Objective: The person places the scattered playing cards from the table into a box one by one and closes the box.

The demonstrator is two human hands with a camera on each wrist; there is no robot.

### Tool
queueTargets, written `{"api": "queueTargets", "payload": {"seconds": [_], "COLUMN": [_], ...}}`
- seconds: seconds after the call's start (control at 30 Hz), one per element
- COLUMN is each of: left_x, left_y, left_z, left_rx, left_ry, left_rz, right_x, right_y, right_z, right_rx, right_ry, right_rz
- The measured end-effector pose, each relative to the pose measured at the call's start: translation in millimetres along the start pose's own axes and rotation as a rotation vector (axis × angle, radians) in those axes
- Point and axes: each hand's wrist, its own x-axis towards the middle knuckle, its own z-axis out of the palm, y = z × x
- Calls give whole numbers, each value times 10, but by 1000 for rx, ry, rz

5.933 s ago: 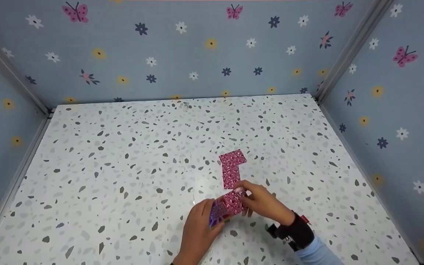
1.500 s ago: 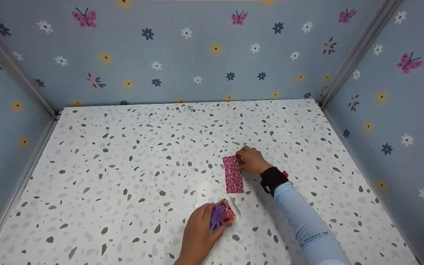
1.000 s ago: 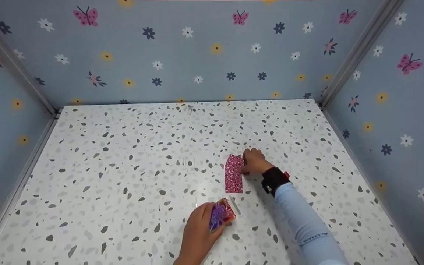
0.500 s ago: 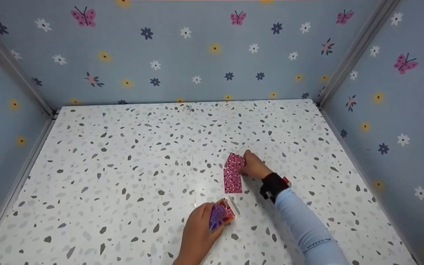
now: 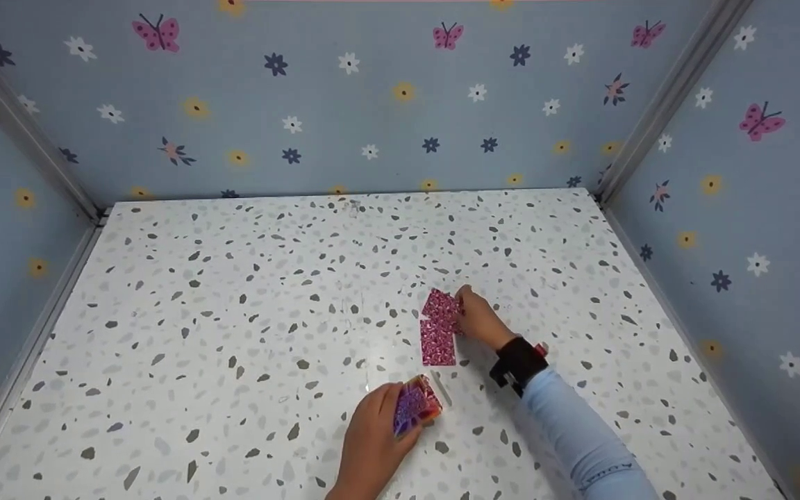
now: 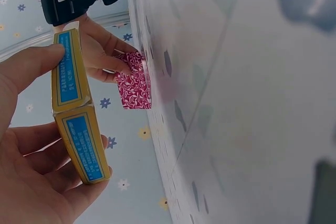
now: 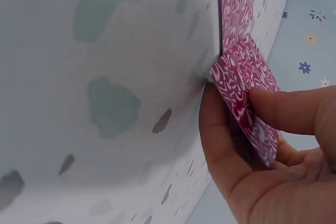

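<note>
My left hand (image 5: 376, 434) grips a small purple and red card box (image 5: 415, 408) just above the table. In the left wrist view, thumb and fingers hold the box's long edges, and its yellow side bears blue labels. Farther away, my right hand (image 5: 481, 318) pinches a pink swirl-patterned playing card (image 7: 249, 85) between thumb and index finger. That card is tilted in the right wrist view, one corner meeting the card on the table. The other pink playing card (image 5: 437, 346) lies flat, lengthwise toward me, its far end overlapped by the pinched one.
The white speckled table (image 5: 233, 333) surrounds both hands. A blue flowered panel (image 5: 344, 104) closes off the back, with similar panels at left and right. A pale flap (image 5: 441, 390) stands at the box's right end.
The right hand has gone from the box to the cards farther off. Over the last second and a half it has turned the far card askew. The left hand keeps its grip on the box.
</note>
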Motion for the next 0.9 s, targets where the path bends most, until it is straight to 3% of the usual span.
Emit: {"api": "queueTargets", "payload": {"seconds": [0.33, 0.53, 0.9], "left_x": [-3, -11, 4], "left_y": [-4, 12, 31], "left_z": [11, 7, -10], "left_rx": [-8, -12, -22], "left_ry": [33, 11, -39], "left_rz": [16, 2, -25], "right_x": [-196, -384, -716], "right_y": [-62, -153, -264], "right_z": [-99, -189, -315], "right_rx": [127, 284, 440], "right_ry": [54, -5, -122], "right_rz": [-72, -128, -133]}}
